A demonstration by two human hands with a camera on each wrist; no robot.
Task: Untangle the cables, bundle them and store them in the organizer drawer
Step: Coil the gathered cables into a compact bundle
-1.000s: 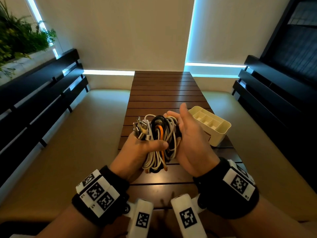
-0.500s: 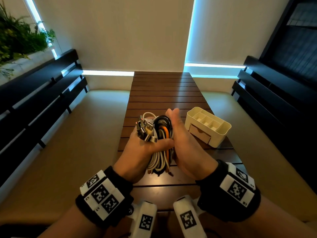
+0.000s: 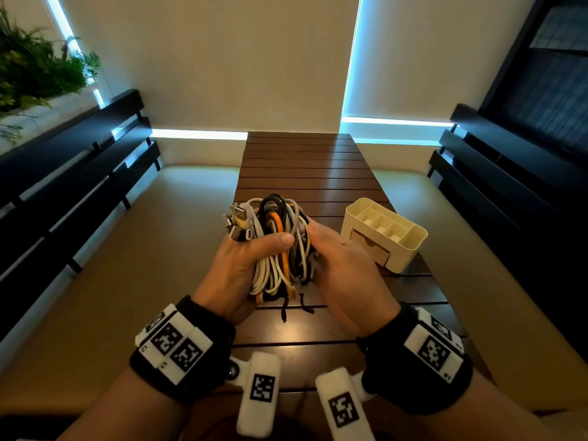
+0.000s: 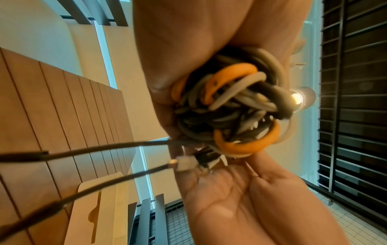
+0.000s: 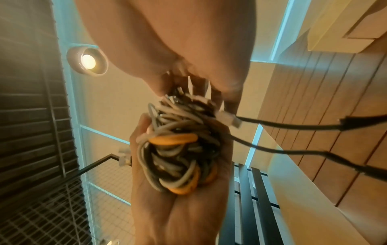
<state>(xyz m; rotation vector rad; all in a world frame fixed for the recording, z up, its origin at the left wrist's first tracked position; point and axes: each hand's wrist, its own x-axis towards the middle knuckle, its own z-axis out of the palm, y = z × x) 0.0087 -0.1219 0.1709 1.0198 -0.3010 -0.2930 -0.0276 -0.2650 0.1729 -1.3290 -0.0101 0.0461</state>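
Note:
A coiled bundle of white, black, grey and orange cables [image 3: 275, 237] is held above the slatted wooden table [image 3: 302, 173]. My left hand [image 3: 254, 253] grips its left side with the thumb laid across the front; several USB plugs stick up beside it. My right hand [image 3: 321, 246] closes on the right side, thumb against the coils. Two thin black cord ends [image 3: 283, 310] dangle below. The wrist views show the cable bundle [image 4: 230, 107] [image 5: 178, 155] between both palms. The cream organizer [image 3: 410, 249] stands right of my hands, its small drawer [image 3: 370, 249] closed.
Cushioned benches with dark slatted backs run along both sides of the table. A planter [image 3: 35, 74] sits at the far left. A ceiling lamp [image 5: 87, 60] shows in the right wrist view. The table's far half is bare wood.
My right hand went from open beside the bundle to closed against its right side. The coils are squeezed tighter between both hands, and the hands sit slightly lower and nearer.

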